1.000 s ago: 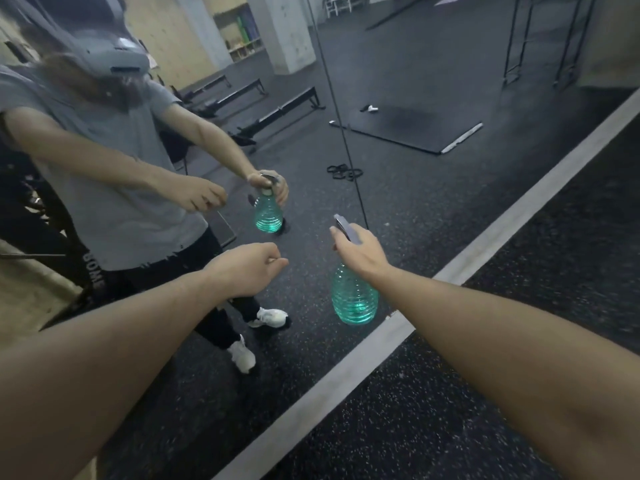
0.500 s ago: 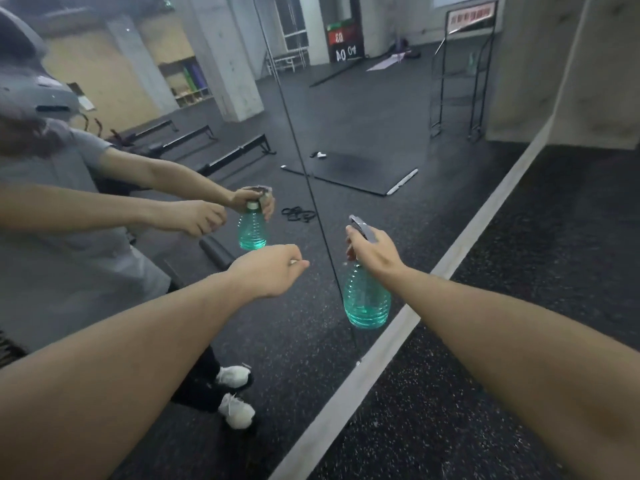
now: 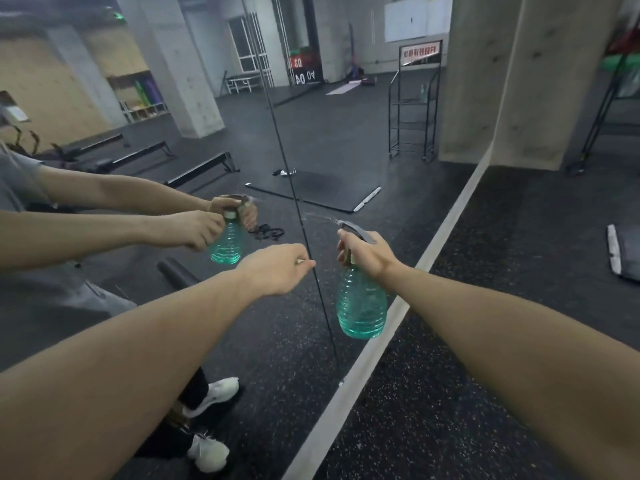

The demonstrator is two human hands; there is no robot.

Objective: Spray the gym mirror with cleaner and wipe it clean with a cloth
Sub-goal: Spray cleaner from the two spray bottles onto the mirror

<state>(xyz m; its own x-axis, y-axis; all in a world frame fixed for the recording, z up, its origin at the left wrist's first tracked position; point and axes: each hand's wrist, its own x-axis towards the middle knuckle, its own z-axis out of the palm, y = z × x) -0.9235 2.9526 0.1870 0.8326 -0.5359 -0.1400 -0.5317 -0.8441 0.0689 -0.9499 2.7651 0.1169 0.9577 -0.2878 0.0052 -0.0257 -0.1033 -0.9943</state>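
A green ribbed spray bottle (image 3: pixel 361 306) with a grey trigger head hangs in front of the gym mirror (image 3: pixel 346 126). My right hand (image 3: pixel 367 252) grips its neck, fingers on the trigger, nozzle pointed left at the glass; a thin jet of mist leaves the nozzle. My left hand (image 3: pixel 277 268) is stretched out beside it with fingers curled, close to the vertical seam (image 3: pixel 294 199) between two mirror panels. It holds nothing I can make out. No cloth shows. The mirror reflects both arms and the bottle.
A white strip (image 3: pixel 433 251) runs along the mirror's base on black speckled rubber flooring. A folded dark mat (image 3: pixel 623 251) lies at the right edge. A concrete pillar (image 3: pixel 526 81) and a black wire rack (image 3: pixel 595 109) stand beyond.
The view has tilted up along the mirror. My right hand has raised the bottle slightly and spray now comes out of the nozzle. My left hand stays curled near the seam.
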